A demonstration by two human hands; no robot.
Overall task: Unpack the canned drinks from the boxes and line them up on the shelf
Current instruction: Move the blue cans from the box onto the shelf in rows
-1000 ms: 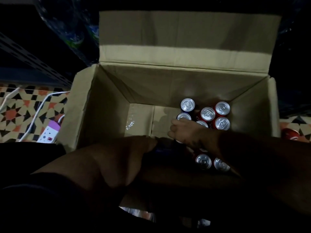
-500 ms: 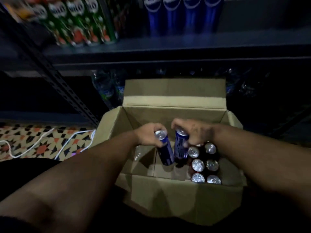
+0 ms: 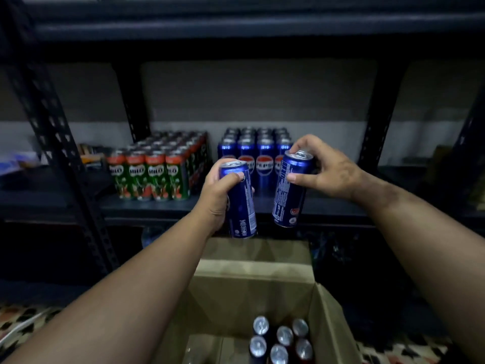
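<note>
Dim light and a patterned floor [image 3: 23, 324] framed the spot where we worked, in front of dark metal shelving. Nearest us stood the open cardboard box [image 3: 325, 311], with six silver-topped cans [image 3: 279, 337] left upright in its right corner. Above the box, our left hand [image 3: 215, 195] wrapped around the upper half of one blue Pepsi can [image 3: 241, 203], thumb across its front, while our right hand [image 3: 322, 169] pinched a second blue Pepsi can [image 3: 290, 190] by its rim and side, fingertips over the lid. Both cans hung in the air, tilted slightly, just short of the shelf edge [image 3: 328, 210]. Beyond them sat the Pepsi rows [image 3: 262, 153] already lined up, four across, and to their left a block of green Milo cans [image 3: 149, 177]. We judged the step best done by straightening each can upright, setting it down in front of the existing Pepsi rows with labels facing out, and easing it in without knocking the standing ones. The slim cans looked glossy, tall and smooth.
</note>
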